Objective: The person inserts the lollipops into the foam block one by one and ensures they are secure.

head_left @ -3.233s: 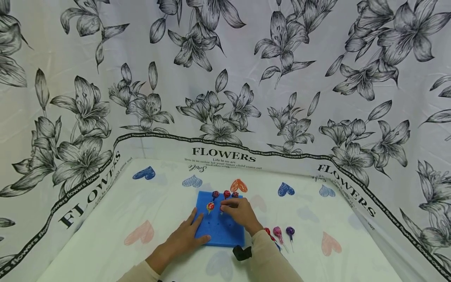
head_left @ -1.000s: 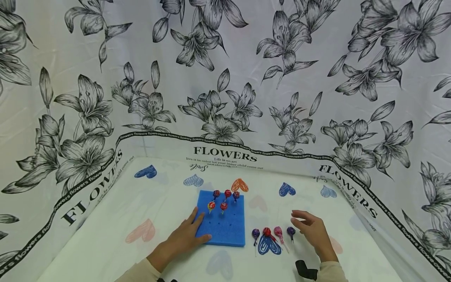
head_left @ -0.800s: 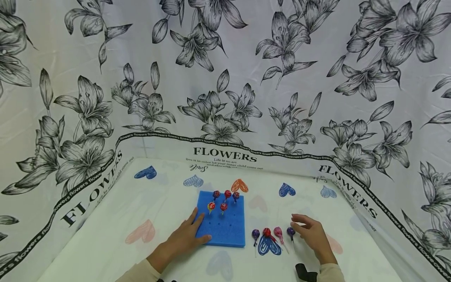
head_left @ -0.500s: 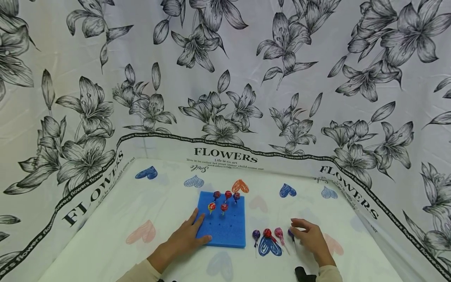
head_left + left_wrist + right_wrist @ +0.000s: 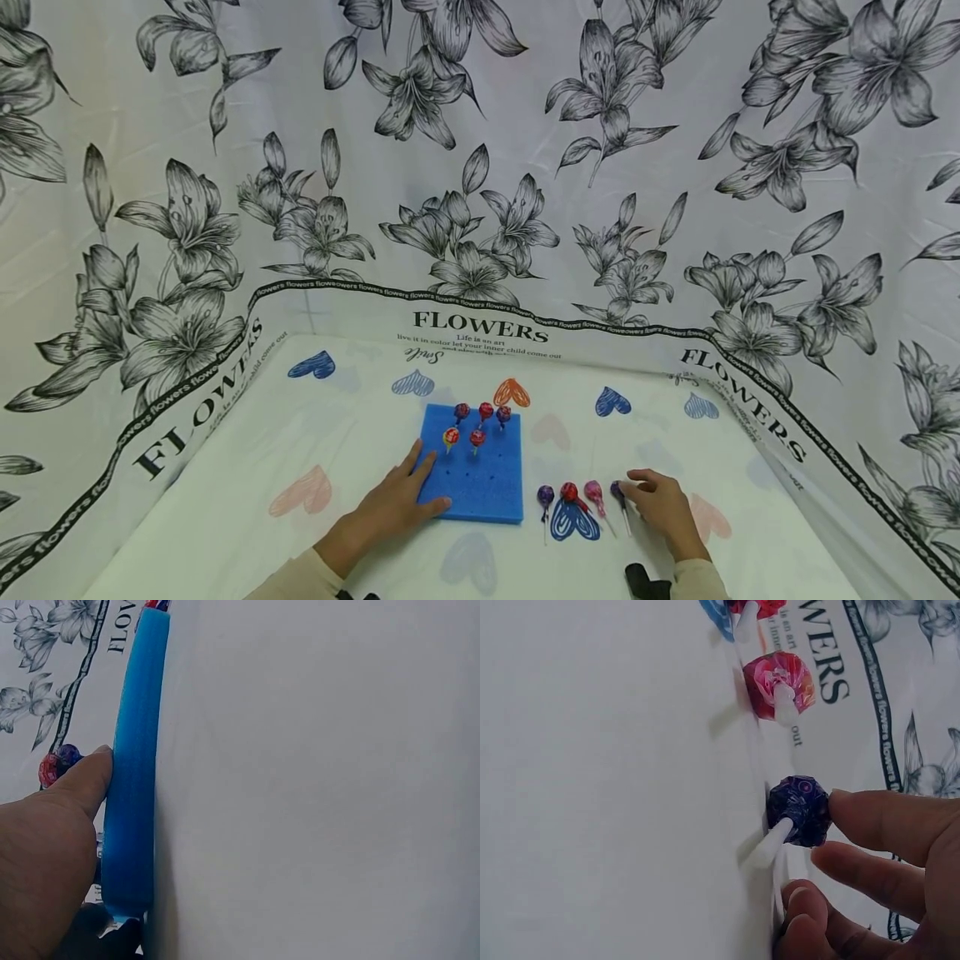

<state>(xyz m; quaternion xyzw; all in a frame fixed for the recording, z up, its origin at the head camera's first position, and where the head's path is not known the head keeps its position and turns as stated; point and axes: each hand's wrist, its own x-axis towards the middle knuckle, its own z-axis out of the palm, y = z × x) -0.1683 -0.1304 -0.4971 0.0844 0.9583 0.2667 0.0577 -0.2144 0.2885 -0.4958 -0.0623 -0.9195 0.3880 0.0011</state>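
My left hand (image 5: 393, 498) rests on the left edge of a blue foam block (image 5: 480, 500), fingers spread and thumb on its front corner. Lollipops stand upright in the block, a yellow-and-red one (image 5: 450, 436) and a red one (image 5: 477, 437) in front of three more. My right hand (image 5: 663, 508) is at the right end of a row of lollipops lying on the cloth. In the right wrist view its thumb (image 5: 862, 814) touches the wrapped head of a dark purple lollipop (image 5: 799, 806), another finger close below. The fingers do not visibly close round it.
Left of that lollipop lie a pink lollipop (image 5: 593, 492), a red one (image 5: 569, 492) and another purple one (image 5: 545, 497). Small holes show in the block's front half. A white cloth (image 5: 337, 433) with printed hearts covers the table; a flowered curtain (image 5: 480, 225) rises behind.
My right hand has left the block, where a red lollipop now stands, and come over to the loose row, lowering to the rightmost purple lollipop, which has shifted slightly. My left hand stays put.
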